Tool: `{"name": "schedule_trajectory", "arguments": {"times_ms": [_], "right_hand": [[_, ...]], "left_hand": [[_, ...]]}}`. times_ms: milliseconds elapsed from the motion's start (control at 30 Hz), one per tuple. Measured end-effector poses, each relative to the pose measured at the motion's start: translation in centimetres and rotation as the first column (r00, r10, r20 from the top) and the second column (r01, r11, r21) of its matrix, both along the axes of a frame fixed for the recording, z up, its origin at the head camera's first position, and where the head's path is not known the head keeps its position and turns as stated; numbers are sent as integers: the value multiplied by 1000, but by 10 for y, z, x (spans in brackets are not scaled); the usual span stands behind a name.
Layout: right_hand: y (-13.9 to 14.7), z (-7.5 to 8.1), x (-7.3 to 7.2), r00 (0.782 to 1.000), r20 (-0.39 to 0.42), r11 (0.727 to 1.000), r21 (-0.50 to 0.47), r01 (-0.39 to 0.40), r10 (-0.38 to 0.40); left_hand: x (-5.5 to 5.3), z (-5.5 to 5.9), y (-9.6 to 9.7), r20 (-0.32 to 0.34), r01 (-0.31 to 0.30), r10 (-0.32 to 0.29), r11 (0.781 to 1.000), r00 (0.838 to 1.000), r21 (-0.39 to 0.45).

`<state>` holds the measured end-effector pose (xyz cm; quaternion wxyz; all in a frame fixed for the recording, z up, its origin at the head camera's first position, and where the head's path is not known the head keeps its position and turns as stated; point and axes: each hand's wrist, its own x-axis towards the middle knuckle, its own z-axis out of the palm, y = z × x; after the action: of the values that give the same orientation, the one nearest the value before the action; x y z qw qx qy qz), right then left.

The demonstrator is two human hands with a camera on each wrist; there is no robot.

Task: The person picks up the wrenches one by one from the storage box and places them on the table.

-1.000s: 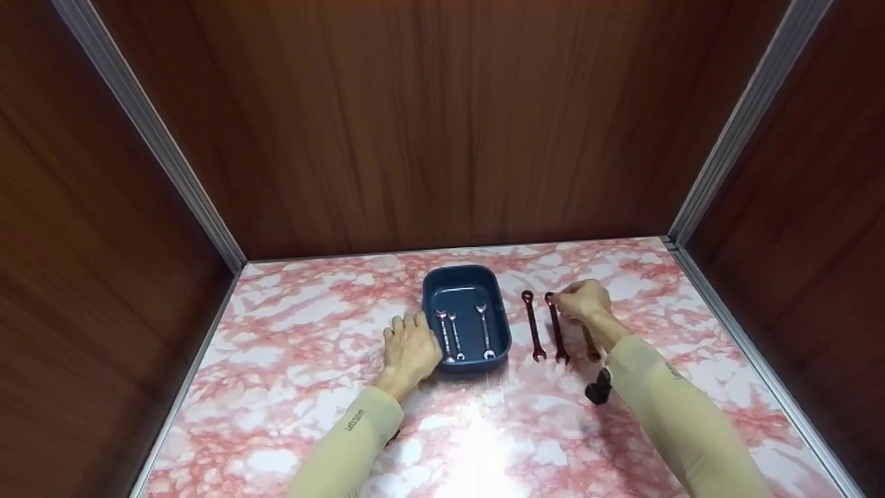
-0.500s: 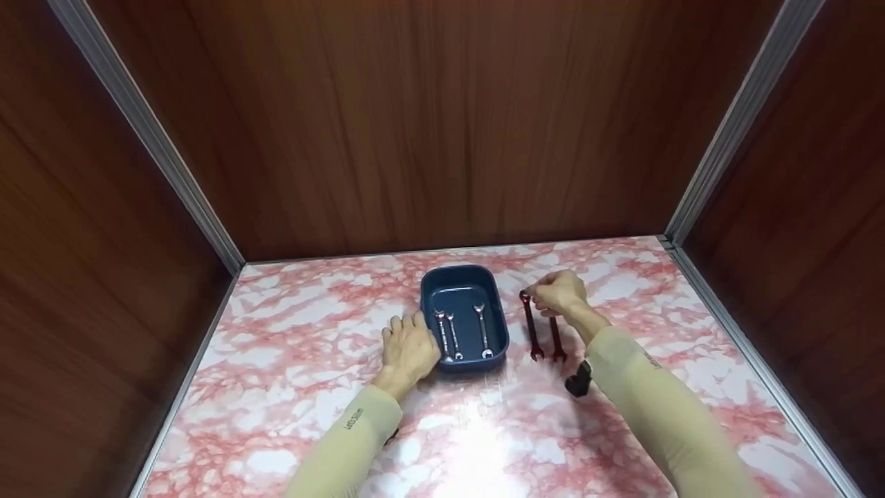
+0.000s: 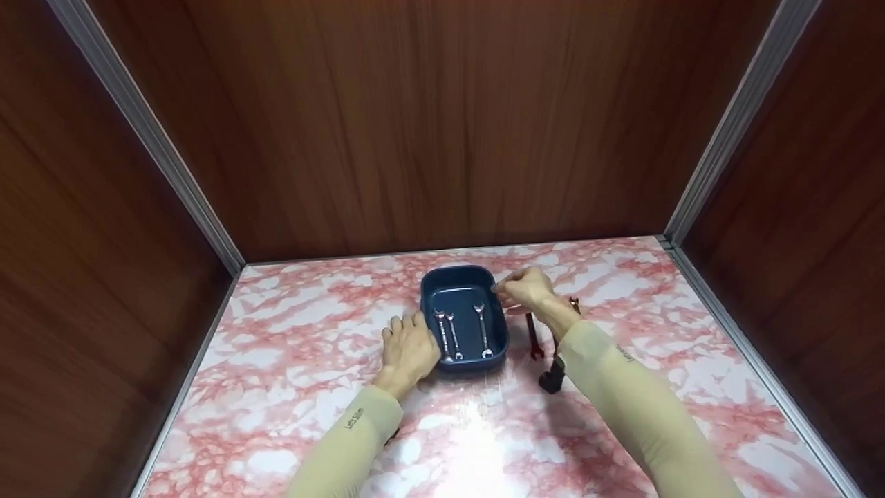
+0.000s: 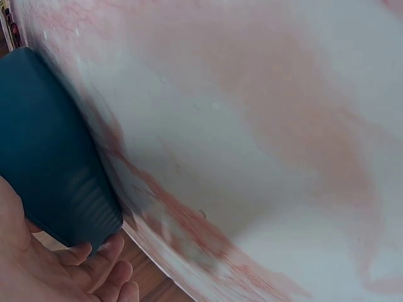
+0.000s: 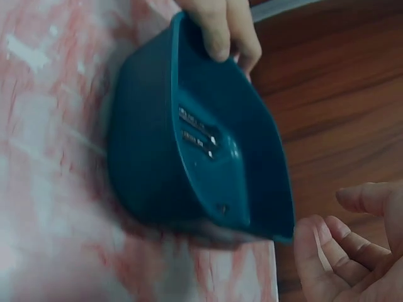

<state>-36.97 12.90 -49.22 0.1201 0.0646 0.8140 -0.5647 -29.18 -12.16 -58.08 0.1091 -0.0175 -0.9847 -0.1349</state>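
A deep blue tub [image 3: 464,366] stands on the marbled table with three silver wrenches [image 3: 482,330] lying inside. My left hand [image 3: 409,349] grips its left wall; in the right wrist view, left-hand fingers [image 5: 217,38] hook over the rim. The left wrist view has that hand [image 4: 56,270] at the tub's outer side [image 4: 50,145]. Beside the right rim is my right hand [image 3: 529,287]. In the right wrist view this hand [image 5: 359,251] has its thumb spread from its fingers, nothing between them, fingertips close to the tub's corner.
A red wrench [image 3: 535,340] lies right of the tub, partly under the right hand. Another is mostly hidden by the right wrist. The end of a gold-coloured wrench [image 3: 574,304] shows past the forearm. Wood-grain panels [image 3: 442,124] wall the table on three sides.
My right hand has moved left from over the right-hand wrenches, past the red ones, to the tub's right rim. The wrenches stay on the table. The left hand and tub stay put.
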Motion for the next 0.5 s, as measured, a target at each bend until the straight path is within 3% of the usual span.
{"name": "schedule_trajectory", "arguments": {"times_ms": [267, 500], "right_hand": [[-24, 0, 4, 999, 22, 999, -2, -33, 33], [-45, -5, 6, 997, 8, 986, 153, -71, 70]], "left_hand": [[0, 1, 2, 14, -3, 3, 1000, 1000, -11], [-1, 0, 2, 19, -9, 9, 1000, 1000, -2]]}}
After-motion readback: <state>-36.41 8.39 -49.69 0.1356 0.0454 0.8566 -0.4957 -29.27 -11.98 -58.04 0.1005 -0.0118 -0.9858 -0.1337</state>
